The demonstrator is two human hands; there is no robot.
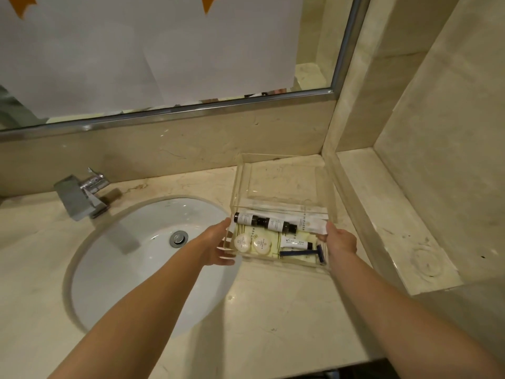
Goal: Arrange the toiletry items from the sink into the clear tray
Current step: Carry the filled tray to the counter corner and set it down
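Left hand [218, 248] grips the near-left corner of the clear rigid acrylic tray [284, 170] on the beige marble counter [259, 310] right of the white oval sink [131, 255], & our right hand [340, 239] pinches its right wall. We'd judge it light but slick, stiff & crack-prone w/ small dark-capped bottles [263, 221], round wrapped soaps [251, 243] & blue razor [303, 253] loose inside, so keep holding opposite walls, level

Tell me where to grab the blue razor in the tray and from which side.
Pinch the blue razor mid-handle, coming from straight above. It lies flat along the clear tray's near wall, its head at the right end by the right hand, so the bare handle to the left is probably the safest grip.
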